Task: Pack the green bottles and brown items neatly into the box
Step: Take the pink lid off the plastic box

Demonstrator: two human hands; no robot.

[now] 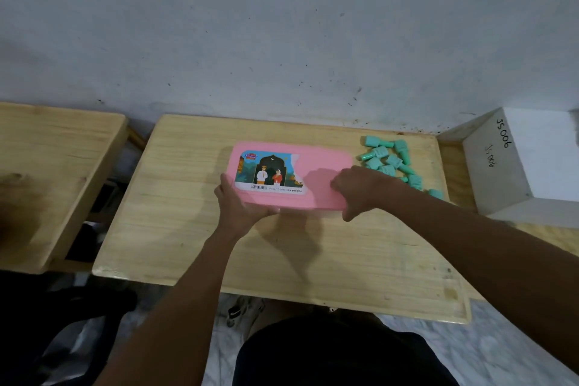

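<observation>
One wide-angle head-worn camera looks forward and down from close above; the left hand (241, 204) and right hand (360, 188) gripping the pink box (291, 175) sit mid-frame, wall (282, 25) beyond them.

Bare arms above a dark-clothed lap
The left hand (239, 205) and right hand (360, 189) are uncovered, like both forearms (191, 288); plain black fabric (329, 352) covers the lap at the lower edge.

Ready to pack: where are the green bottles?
Head view: the green bottles lie heaped at the far right corner of the table, between the pink box and the white block.
</observation>
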